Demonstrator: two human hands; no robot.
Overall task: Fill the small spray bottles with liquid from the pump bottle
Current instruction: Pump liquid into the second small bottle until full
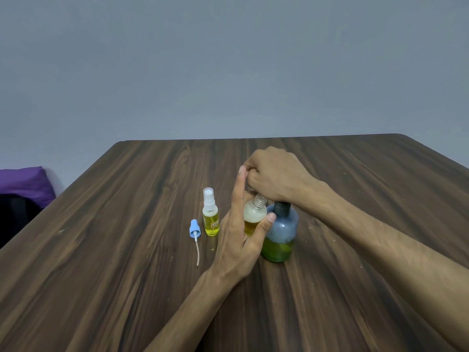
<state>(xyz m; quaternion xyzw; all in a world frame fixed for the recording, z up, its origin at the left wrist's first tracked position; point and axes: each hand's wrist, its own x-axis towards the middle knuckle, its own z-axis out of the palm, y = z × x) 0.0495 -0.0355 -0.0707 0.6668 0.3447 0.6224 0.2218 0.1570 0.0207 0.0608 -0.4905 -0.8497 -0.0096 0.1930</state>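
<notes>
Yellow-filled and uncapped, the small spray bottle (254,216) is being held at frame centre by the left hand (239,240), against the pump bottle (280,233). The pump head is being clenched by the right hand (275,177). Light, slippery plastic is probably best gripped mid-body.

**Quick count of what's on the table**

Two small spray bottles are seen: one capped bottle (210,216) standing upright with yellow liquid inside, and one open bottle (254,214) with its threaded neck bare, partly filled with yellow liquid.

One pump bottle (281,231) is counted, bluish with green liquid at the bottom.

One loose blue spray cap (195,228) is found lying flat, its thin dip tube attached.

Two hands are in view: one left hand (239,233) and one right hand (275,175).

One wooden table (127,275) is counted, and one purple cushion (24,184) can be spotted off at the left edge. So that's three bottles total.
</notes>
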